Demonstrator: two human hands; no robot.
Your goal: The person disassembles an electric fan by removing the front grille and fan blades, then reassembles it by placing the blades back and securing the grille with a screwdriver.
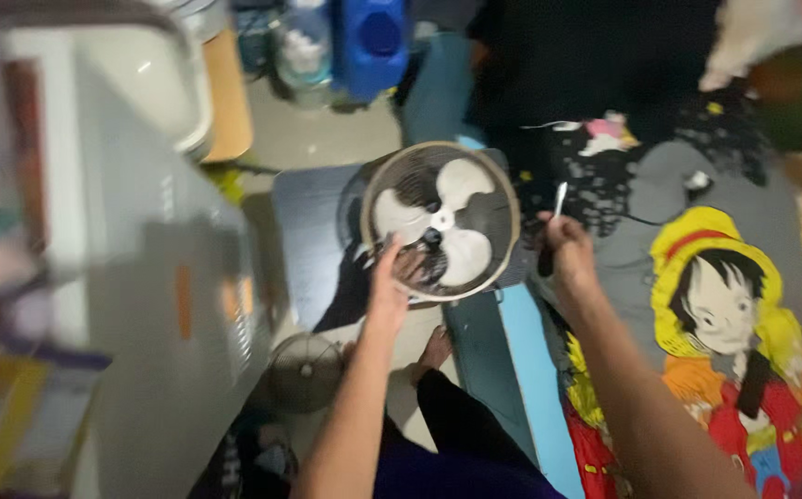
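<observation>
Cartoon-print mat (724, 305), left hand (390, 277) gripping fan (440, 220)

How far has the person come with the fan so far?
One round wire grille already lies on the floor, apparently removed. The left hand grips the rim of the round fan with white blades; the right hand holds a thin tool with a pale tip. The blades remain mounted.

- The fan (440, 222) has a thin wire metal guard, dull beige, and smooth white plastic blades.
- The printed blanket (724, 305) looks like soft matt cloth.
- The blue jug (370, 42) is glossy plastic.
- The second grille (304, 371) on the floor is wire metal.
</observation>
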